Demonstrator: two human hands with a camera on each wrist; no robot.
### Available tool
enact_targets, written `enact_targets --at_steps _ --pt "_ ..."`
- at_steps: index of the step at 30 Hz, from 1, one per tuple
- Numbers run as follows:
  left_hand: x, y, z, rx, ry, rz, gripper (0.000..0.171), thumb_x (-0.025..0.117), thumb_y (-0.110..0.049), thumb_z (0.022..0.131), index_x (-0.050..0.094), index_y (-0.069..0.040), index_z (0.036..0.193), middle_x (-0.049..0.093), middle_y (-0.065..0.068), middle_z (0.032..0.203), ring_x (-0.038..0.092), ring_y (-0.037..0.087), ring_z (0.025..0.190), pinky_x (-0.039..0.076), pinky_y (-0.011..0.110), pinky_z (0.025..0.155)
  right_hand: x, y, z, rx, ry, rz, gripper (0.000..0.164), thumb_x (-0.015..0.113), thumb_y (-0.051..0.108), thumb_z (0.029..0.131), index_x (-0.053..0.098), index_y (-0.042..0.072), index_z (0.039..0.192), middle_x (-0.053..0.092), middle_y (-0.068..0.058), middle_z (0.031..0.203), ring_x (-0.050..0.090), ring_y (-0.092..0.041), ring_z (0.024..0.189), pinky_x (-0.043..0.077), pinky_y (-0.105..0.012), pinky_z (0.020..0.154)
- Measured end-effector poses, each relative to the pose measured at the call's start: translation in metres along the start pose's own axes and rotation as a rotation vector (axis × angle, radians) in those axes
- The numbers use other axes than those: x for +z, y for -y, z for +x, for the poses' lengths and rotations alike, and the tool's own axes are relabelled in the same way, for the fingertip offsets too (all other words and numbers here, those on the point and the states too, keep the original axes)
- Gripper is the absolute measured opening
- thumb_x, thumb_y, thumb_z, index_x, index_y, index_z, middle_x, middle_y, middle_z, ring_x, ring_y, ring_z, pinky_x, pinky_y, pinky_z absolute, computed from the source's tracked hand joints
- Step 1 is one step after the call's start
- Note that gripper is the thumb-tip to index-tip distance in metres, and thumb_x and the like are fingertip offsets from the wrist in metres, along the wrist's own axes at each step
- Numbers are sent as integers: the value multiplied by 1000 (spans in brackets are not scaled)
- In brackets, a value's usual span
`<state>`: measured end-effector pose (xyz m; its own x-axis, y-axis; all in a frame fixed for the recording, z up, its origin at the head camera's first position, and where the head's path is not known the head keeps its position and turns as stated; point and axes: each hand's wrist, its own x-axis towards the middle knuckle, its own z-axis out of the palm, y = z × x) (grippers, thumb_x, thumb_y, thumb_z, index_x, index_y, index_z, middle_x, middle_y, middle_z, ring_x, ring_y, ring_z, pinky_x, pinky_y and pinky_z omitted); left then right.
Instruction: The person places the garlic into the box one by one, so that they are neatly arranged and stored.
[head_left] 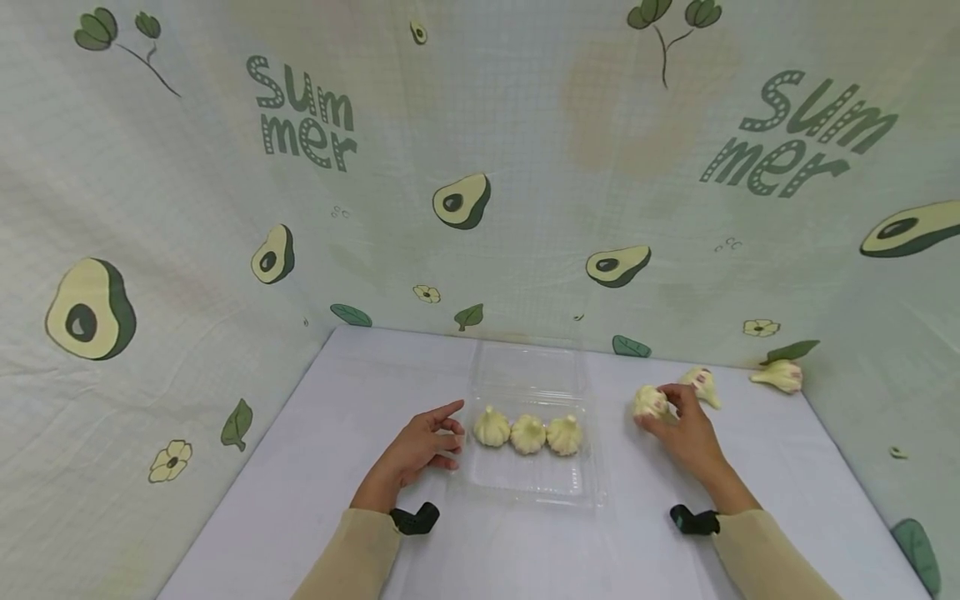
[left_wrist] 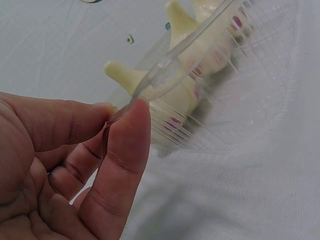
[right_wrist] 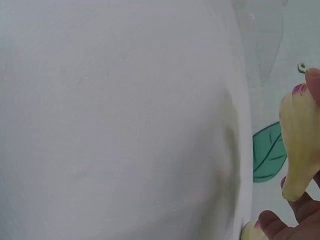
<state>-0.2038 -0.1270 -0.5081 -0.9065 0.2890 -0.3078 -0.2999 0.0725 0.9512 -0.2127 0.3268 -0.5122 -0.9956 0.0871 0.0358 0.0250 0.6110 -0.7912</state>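
1. The right hand [head_left: 686,433] is holding a garlic bulb [head_left: 649,402] between thumb and fingers, beyond the container's right edge and toward the far right corner of the table [head_left: 645,517]. If that hold is loosening, the rounded sides could be slipping free and the bulb rolling across the tabletop.
2. The right wrist view is cutting off much of this hand, so I cannot tell how firmly the fingers are pressing; an uneven hold could be letting the bulb twist.
3. A second bulb [head_left: 701,383] is lying just behind the right hand, near the table's far edge. A careless backward sweep could be knocking it against the printed cloth [head_left: 540,267].
4. The left hand [head_left: 420,446] is pinching the rim at the left edge of the clear container [head_left: 525,479], thumb and index finger narrowed onto thin plastic. Tugging too hard could be flexing or tilting it, as it is probably weighing little.
5. Inside, a left bulb [head_left: 492,427], a middle bulb [head_left: 528,435] and a right bulb [head_left: 564,435] are standing stem up in a row, nearer the hinge than the front edge. Any jolt could be toppling them.
6. The lid [head_left: 528,367] is lying back toward the table's far edge; lifting the rim could be shifting it.
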Motion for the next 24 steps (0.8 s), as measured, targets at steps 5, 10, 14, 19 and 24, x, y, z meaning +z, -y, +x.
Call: enact_targets --at_steps 5,10,14,19,24 --pt "0 1 -1 5 2 2 73 67 4 98 41 -14 164 58 9 114 63 18 85 63 29 64 -1 9 -5 -16 -43 31 82 84 32 92 37 -2 148 43 -31 154 39 -49 147 45 -50 115" --pt "0 0 -1 10 5 0 73 67 4 98 40 -14 164 58 9 114 62 18 85 63 29 64 -1 13 -9 -19 -75 69 80 85 33 91 38 2 148 46 -24 147 51 -44 135 43 -9 79" --pt "0 1 0 5 9 -8 73 67 5 98 40 -14 164 58 9 114 62 17 85 63 29 64 -1 14 -11 -28 -72 70 78 86 33 90 41 5 147 45 -20 144 57 -39 126 47 -9 75" --pt "0 1 -1 5 10 -9 73 66 5 98 40 -14 164 58 9 114 62 17 85 62 29 64 -2 18 -13 -37 -57 31 78 86 40 89 47 12 150 51 -16 143 58 -18 112 51 -14 75" --pt "0 1 0 2 6 -11 73 66 5 98 40 -15 164 58 9 114 62 17 85 63 29 64 -1 23 -16 -71 -72 28 75 85 38 90 52 15 153 57 -17 138 57 -6 94 52 -18 71"
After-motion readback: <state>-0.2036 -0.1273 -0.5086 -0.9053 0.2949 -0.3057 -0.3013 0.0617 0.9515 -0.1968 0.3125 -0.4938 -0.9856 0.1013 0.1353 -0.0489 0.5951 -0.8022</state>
